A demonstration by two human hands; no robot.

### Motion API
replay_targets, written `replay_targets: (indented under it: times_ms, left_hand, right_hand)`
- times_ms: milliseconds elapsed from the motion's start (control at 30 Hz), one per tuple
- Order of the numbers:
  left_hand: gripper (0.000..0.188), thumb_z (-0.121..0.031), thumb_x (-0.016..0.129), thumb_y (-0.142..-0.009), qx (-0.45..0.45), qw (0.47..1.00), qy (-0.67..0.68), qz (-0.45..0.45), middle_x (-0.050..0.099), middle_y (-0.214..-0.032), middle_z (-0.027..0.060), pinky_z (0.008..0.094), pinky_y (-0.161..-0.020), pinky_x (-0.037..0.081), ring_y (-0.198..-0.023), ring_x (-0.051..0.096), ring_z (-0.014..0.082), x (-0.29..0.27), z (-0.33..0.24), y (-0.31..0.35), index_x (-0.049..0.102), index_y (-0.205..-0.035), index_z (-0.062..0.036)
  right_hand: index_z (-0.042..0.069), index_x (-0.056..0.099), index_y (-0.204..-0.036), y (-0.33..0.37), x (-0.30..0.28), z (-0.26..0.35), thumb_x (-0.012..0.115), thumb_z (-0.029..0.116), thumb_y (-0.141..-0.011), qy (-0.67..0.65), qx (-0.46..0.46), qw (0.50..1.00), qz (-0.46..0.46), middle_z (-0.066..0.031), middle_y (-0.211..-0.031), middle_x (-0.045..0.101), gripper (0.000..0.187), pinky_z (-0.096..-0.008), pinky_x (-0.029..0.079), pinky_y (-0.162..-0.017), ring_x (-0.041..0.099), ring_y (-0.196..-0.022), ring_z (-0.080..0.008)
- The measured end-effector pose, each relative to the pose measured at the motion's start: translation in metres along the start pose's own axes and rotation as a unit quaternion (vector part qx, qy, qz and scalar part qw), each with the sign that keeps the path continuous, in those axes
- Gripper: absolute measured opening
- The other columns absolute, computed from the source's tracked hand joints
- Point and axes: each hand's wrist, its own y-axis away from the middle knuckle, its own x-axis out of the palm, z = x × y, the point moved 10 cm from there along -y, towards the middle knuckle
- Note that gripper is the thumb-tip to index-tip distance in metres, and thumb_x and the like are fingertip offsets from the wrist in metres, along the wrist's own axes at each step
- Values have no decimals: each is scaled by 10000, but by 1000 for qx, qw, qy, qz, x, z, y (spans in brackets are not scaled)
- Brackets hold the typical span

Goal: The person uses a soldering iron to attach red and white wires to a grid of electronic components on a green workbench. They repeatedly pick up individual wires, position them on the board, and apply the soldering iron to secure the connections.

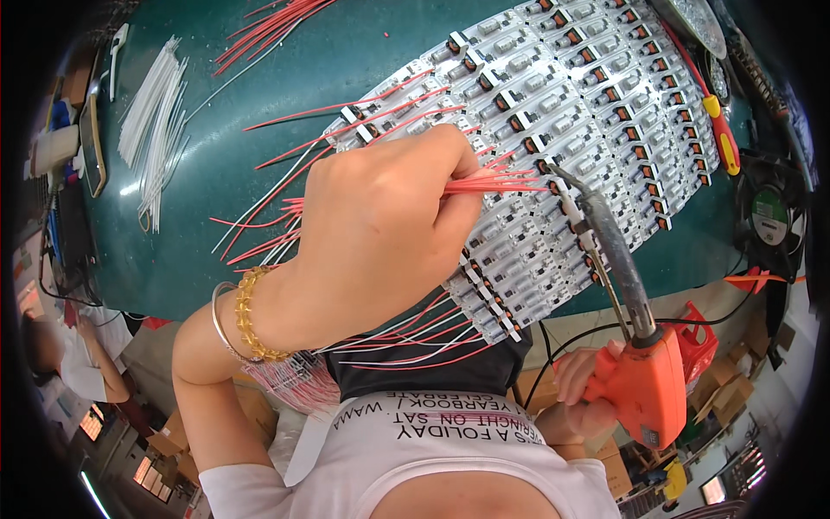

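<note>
My left hand (385, 221) is closed around a bundle of red wires (491, 183), whose tips stick out past the thumb and forefinger toward the right. Beneath it lies a wide sheet of small circuit boards (596, 125) set in rows, with black and copper-coloured parts on them. My right hand (581, 389) grips an orange soldering gun (648, 389) by its handle. The gun's dark tip reaches up to the boards just right of the wire ends; whether it touches one I cannot tell. Red and white wires trail from the boards' left and near edges.
Loose white wires (154, 130) lie in a pile on the green table (233, 160) at left, and red wires (268, 30) at the far edge. A red-and-yellow screwdriver (721, 130) and a black fan (769, 212) stand at right. A black cable (596, 330) runs near the soldering gun.
</note>
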Motion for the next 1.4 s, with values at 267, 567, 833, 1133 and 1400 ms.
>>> replay_targets:
  times_ms: [267,567,833,1133,1400]
  left_hand:
    - [64,22,681,-763,-5,1000,-10,3,644,-647,74,244,-502,441,-530,607,124,0,2,-1,633,-795,-8]
    - [67,9,687,-764,7,1000,-8,-3,642,-633,82,249,-492,436,-507,593,130,-1,0,0,626,-784,-11]
    - [59,4,690,-769,11,1000,-6,-10,637,-633,83,249,-481,416,-502,580,132,-2,-1,0,635,-786,-11]
    - [112,12,742,-755,44,997,45,-49,571,-748,67,272,-489,382,-560,498,148,-5,-12,2,636,-792,12]
    - [99,5,736,-760,24,1000,-1,-7,583,-732,73,270,-547,464,-609,589,163,7,-11,4,639,-776,17]
  right_hand:
    - [8,526,-947,20,-11,-13,625,455,-885,121,50,988,-76,-10,-600,544,462,-282,431,-476,512,-468,-154]
    - [-44,494,-1245,21,-10,-14,643,577,-847,27,4,997,-72,33,-554,488,752,-248,410,-453,461,-457,-99]
    - [34,516,-867,27,-16,-3,611,266,-755,170,62,972,-149,-29,-622,542,275,-300,446,-536,526,-551,-163]
    - [-53,416,-1342,6,-3,3,583,548,-908,36,23,999,-21,32,-524,453,760,-244,386,-437,425,-408,-100]
    - [-31,481,-1206,38,-21,-15,594,533,-888,155,63,985,-28,31,-550,472,657,-263,397,-462,454,-442,-126]
